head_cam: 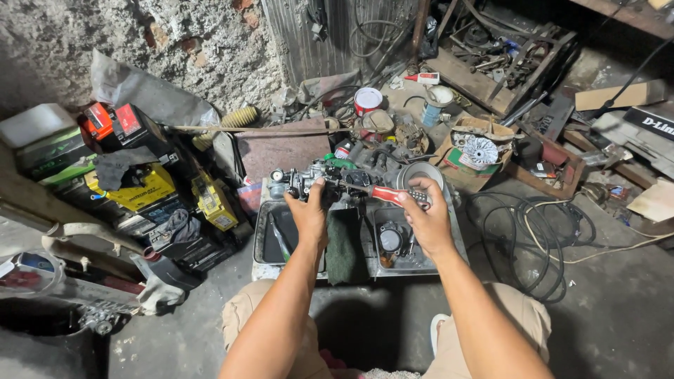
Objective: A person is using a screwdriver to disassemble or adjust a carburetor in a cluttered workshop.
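**Cluttered workshop floor: both hands on a small engine part and a screwdriver**

Rough stone wall (140, 35) ran along the back, with corrugated sheet beside it. Concrete floor (618, 309) was grimy and crowded. Person sat low, knees in tan trousers at the frame bottom, both bare forearms reaching forward over a metal tray (261, 238) on the floor.

Left hand (309, 210) was closed around a small metal engine part (303, 180), likely a carburettor, held just above the tray's far edge. Grip was firm, thumb up against the part's side. Right hand (427, 217) was wrapped around the red-and-black handle of a screwdriver (382, 194); the shaft pointed left, its tip at the part. Handle end stuck out past the fingers. The two hands were near each other, not touching.

Tray held dark oily residue and a long thin tool. A dark green cloth (342, 245) hung over its middle divider. Round metal piece (390, 240) lay in the right compartment, under the right wrist.

Left of the tray: a stack of small vehicle batteries (133, 186), black, yellow, red-topped, with rags draped over them. Behind the hands: a red-and-white tin (367, 100), more greasy parts, a cardboard box (474, 158) holding a finned white disc. Black cable coil (530, 231) lay on the floor to the right. Wooden planks and scrap sat upper right.
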